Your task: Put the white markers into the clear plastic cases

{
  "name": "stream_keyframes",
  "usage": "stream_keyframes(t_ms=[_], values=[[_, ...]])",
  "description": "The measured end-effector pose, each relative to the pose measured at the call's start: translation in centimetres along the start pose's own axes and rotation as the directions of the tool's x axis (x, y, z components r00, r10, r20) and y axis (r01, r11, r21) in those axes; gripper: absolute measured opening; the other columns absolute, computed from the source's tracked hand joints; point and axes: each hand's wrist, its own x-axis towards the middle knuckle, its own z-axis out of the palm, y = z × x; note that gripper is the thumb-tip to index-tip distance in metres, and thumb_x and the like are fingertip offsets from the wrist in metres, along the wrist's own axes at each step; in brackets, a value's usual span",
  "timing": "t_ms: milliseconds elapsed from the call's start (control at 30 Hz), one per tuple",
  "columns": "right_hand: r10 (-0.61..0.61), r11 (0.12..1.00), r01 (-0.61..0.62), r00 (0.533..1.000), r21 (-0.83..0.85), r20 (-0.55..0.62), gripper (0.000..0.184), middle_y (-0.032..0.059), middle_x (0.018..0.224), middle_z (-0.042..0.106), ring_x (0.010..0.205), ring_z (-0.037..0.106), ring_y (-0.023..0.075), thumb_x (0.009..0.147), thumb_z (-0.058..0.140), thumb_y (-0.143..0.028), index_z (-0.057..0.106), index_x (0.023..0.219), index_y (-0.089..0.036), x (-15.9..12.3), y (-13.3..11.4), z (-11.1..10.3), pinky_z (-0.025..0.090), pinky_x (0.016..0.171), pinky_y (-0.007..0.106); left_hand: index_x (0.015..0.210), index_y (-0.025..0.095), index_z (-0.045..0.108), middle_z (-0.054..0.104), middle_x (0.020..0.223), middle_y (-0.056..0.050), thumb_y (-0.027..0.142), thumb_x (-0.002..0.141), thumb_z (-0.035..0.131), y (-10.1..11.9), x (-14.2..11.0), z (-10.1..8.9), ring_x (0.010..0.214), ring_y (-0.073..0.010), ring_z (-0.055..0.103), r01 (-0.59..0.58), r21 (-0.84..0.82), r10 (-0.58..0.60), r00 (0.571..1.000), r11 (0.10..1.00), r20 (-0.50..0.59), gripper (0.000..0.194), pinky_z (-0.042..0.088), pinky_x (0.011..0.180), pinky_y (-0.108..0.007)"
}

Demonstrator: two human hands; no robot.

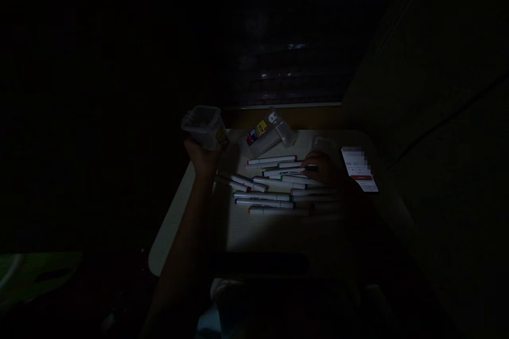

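Observation:
The scene is very dark. My left hand [204,160] is closed around a clear plastic container [204,127], held up with its open top facing up above the table's left side. My right hand [324,168] reaches into the loose markers, its fingers pinched on the right end of a white marker [281,171] that has a blue tip end. Around it lie several white markers with coloured ends, among them a pink-ended marker [271,160] farther back and an orange-ended marker [279,211] nearer me. Shadow hides part of my right hand.
Behind the markers, a second clear container [264,135] with a yellow and blue label lies tilted on the pale table [246,230]. A phone [360,169] with a lit timer screen rests at the right. A wall [437,116] rises along the right side.

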Motion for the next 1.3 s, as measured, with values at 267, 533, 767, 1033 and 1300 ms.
stream_keyframes(t_ms=[267, 533, 767, 1033, 1300], values=[[-0.006, 1.0, 0.006, 1.0, 0.019, 0.014, 0.012, 0.0053, 0.086, 0.068, 0.086, 0.062, 0.0199, 0.067, 0.072, -0.023, 0.071, 0.078, -0.02, -0.5, -0.4, 0.0, 0.047, 0.082, 0.034, 0.132, 0.007, 0.032, 0.04, 0.135, -0.023, 0.029, 0.046, 0.088, 0.3, -1.7, 0.5, 0.13, -0.0322, 0.046, -0.079, 0.034, 0.082, 0.993, 0.996, -0.084, 0.105, 0.04, 0.111, -0.046], [0.088, 0.995, -0.083, 0.993, 0.063, -0.074, 0.014, 0.0066, 0.089, 0.071, 0.086, 0.065, 0.0186, 0.08, 0.06, -0.03, 0.069, 0.083, -0.019, 0.8, -0.9, -2.0, 0.051, 0.081, 0.032, 0.097, 0.018, 0.056, 0.061, 0.097, -0.008, 0.035, 0.082, 0.058, 4.0, -4.9, -1.8, 0.096, -0.0213, 0.06, -0.332, 0.154, 0.344, 0.937, 0.931, -0.056, 0.023, 0.05, 0.091, -0.039], [0.151, 0.986, -0.138, 0.976, 0.095, -0.154, 0.017, 0.0064, 0.089, 0.073, 0.085, 0.068, 0.0193, 0.081, 0.056, -0.031, 0.068, 0.082, -0.019, 3.7, -1.2, -4.3, 0.053, 0.081, 0.033, 0.118, 0.017, 0.057, 0.062, 0.122, -0.013, 0.041, 0.088, 0.053, 5.2, -4.5, 4.0, 0.117, -0.0233, 0.058, -0.272, -0.116, 0.294, 0.914, 0.955, 0.281, 0.039, 0.047, 0.102, -0.04], [0.196, 0.976, -0.181, 0.973, 0.121, -0.122, 0.021, 0.0064, 0.089, 0.074, 0.082, 0.069, 0.0197, 0.079, 0.062, -0.034, 0.071, 0.09, -0.018, 3.2, -0.6, -5.2, 0.055, 0.074, 0.032, 0.137, 0.019, 0.045, 0.045, 0.148, -0.016, 0.049, 0.088, 0.055, 2.8, -4.0, 5.6, 0.141, -0.0266, 0.04, 0.016, -0.182, 0.06, 0.912, 0.983, 0.406, 0.058, 0.029, 0.119, -0.046], [0.235, 0.97, -0.228, 0.969, 0.087, -0.077, 0.023, 0.0092, 0.1, 0.074, 0.092, 0.069, 0.0228, 0.081, 0.061, -0.032, 0.072, 0.096, -0.017, 3.4, -1.7, -4.8, 0.055, 0.085, 0.036, 0.134, 0.019, 0.046, 0.05, 0.143, -0.015, 0.044, 0.076, 0.071, 1.7, -3.6, 5.7, 0.134, -0.0288, 0.049, 0.277, -0.276, -0.101, 0.85, 0.92, 0.517, 0.069, 0.044, 0.109, -0.043]])
